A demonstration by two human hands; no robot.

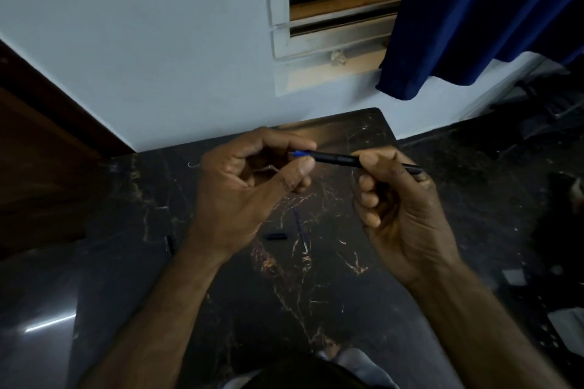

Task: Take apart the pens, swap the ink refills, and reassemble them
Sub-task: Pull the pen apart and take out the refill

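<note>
A black pen barrel (338, 158) is held level above the dark marble table (331, 278). My right hand (401, 208) grips its rear part between thumb and fingers. My left hand (249, 186) pinches the blue tip piece (300, 154) at the barrel's front end with thumb and forefinger. On the table below lie a thin ink refill (300, 230), a short dark pen part (276, 236) beside it, and another dark pen piece (169, 245) at the left edge. A small spring (192, 165) lies on the table left of my left hand.
The table stands against a pale wall (158, 41) under a window (341, 3) with a blue curtain (480, 16). A wooden door (38, 151) is at the left. Dark floor with clutter (537, 278) lies to the right.
</note>
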